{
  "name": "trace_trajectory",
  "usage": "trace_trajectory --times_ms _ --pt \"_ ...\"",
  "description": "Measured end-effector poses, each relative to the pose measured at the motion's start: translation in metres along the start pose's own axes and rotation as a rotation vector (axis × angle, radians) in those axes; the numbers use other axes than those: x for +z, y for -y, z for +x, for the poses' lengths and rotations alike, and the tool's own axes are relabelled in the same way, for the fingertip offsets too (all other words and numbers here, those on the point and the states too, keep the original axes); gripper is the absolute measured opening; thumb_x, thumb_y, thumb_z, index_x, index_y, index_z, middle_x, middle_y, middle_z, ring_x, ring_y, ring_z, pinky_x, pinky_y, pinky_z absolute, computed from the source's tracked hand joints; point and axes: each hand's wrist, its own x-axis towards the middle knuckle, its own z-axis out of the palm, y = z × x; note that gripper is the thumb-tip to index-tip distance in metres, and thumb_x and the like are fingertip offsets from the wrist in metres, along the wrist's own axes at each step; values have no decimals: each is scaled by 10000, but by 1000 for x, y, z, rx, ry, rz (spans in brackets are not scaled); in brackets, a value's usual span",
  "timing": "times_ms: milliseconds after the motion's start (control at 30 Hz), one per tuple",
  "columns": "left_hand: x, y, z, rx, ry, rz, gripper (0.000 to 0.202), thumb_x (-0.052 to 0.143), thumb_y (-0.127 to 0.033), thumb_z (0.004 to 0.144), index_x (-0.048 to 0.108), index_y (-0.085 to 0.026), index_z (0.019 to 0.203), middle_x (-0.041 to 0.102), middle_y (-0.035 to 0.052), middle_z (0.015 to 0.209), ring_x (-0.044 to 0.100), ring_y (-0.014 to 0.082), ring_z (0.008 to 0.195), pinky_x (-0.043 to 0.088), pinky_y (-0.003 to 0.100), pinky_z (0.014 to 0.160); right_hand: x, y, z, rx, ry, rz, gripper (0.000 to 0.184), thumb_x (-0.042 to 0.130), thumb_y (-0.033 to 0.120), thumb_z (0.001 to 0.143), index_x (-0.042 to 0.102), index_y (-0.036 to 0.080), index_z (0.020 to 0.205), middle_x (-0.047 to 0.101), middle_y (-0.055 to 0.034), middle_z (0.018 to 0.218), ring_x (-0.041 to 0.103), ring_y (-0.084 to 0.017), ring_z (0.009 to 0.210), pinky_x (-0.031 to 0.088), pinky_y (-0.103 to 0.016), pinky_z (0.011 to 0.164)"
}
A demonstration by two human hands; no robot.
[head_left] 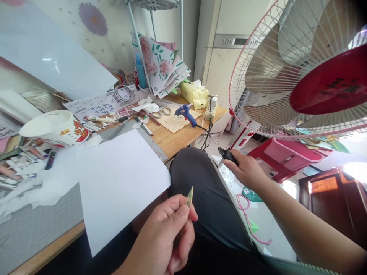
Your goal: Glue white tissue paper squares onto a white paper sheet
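My left hand [164, 238] is closed in a pinch on a small pointed green and tan paper piece [189, 197], held low over my dark trousers [206, 194]. My right hand [243, 168] is closed around a small black object [228, 154], held out to the right of my knee. A large white sheet [120, 183] hangs over the wooden desk's edge [174, 141] just left of my left hand. A blue glue gun [185, 113] rests on a tan card at the far end of the desk, its black cord running down towards my right hand.
A white bowl with red print [54, 128], scissors [160, 111], pens and paper scraps crowd the desk. Flowered cards [163, 67] lean against a metal stand. A yellow tissue pack [195, 93] sits at the back. A large fan [304, 68] stands right, above a pink stool [286, 156].
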Motion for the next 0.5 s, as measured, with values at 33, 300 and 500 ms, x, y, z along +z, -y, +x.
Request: trace_trajectory --times_ms 33,300,500 --pt "0 -1 0 28 -19 7 243 490 -411 900 544 -182 839 408 -83 416 145 18 318 128 141 335 2 -4 1 9 -1 2 425 292 594 895 474 211 868 552 -20 609 540 -201 558 316 -259 516" --pt "-22 -19 -9 261 23 110 170 537 -307 870 554 -157 949 587 10 728 475 62 479 323 189 469 13 -2 11 -13 -41 -21 432 332 631 860 499 239 931 668 -112 737 639 -348 684 404 -370 553" --pt "-50 -25 -34 446 -108 149 323 499 -457 903 526 -168 761 372 -68 503 312 63 447 237 210 480 5 -5 43 -121 -119 -5 382 520 560 815 493 288 1081 696 -173 808 653 -353 612 422 -430 532"
